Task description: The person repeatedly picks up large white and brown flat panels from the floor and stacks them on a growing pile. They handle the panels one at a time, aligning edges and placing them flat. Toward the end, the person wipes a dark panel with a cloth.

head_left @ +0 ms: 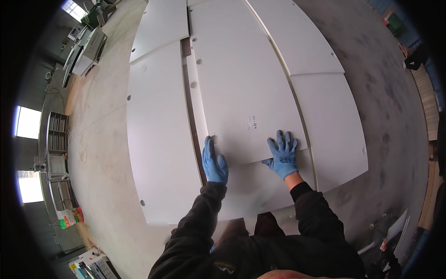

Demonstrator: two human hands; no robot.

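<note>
A long white panel [241,74] with a small printed label [251,122] lies in the middle, on top of another white panel [255,190]. At the upper panel's left edge, beside a round hole, rests my left hand [214,163] in a blue work glove, fingers stretched out along the edge. My right hand [283,156], gloved in the same blue, lies flat with spread fingers on the panel's near right corner. Neither hand grips anything. Several round holes run along the upper panel's left side.
White panels lie to the left [158,139] and right [330,125], with narrow gaps between the rows. A machine [88,51] stands at the far left, and a shelf rack [57,132] along the left wall. Wooden boards [425,93] line the right side.
</note>
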